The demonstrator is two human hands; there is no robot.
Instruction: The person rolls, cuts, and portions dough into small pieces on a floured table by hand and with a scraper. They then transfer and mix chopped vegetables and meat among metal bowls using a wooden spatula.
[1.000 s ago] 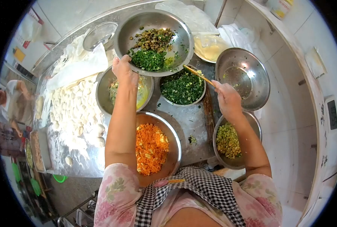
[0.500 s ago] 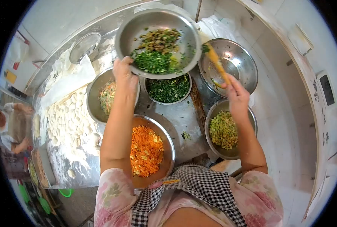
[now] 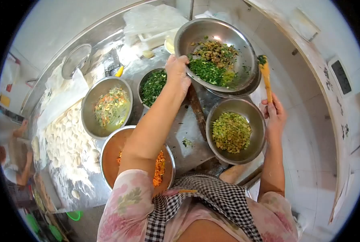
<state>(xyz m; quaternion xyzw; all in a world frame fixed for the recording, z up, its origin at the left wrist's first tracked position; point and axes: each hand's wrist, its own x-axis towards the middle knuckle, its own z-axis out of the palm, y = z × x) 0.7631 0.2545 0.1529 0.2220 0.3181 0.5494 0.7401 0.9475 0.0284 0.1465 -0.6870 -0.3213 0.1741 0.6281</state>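
My left hand (image 3: 178, 74) is closed on the near-left rim of a large steel bowl (image 3: 188, 38). The bowl is held tilted and contains chopped greens (image 3: 206, 71) with a browner chopped mix (image 3: 218, 52). In my right hand (image 3: 275, 115) is the handle of a wooden spatula (image 3: 266, 76), upright beside the bowl, with green bits stuck on its tip. Another steel bowl (image 3: 252, 86) shows mostly as a rim beneath the raised one. Nearest below is a bowl (image 3: 258, 127) of pale-green chopped vegetable (image 3: 231, 132).
Left of my forearm are bowls of dark greens (image 3: 151, 86), mixed filling (image 3: 111, 107) and shredded carrot (image 3: 159, 169). Floured dough pieces (image 3: 69, 137) cover the table's left side, near a strainer (image 3: 76, 60). A wooden stick (image 3: 196, 111) lies mid-table. Another person (image 3: 16, 157) stands far left.
The held bowl has moved right, from over the dark greens to over the other steel bowl. My right hand and the spatula have shifted right and down, out past the bowl's side.
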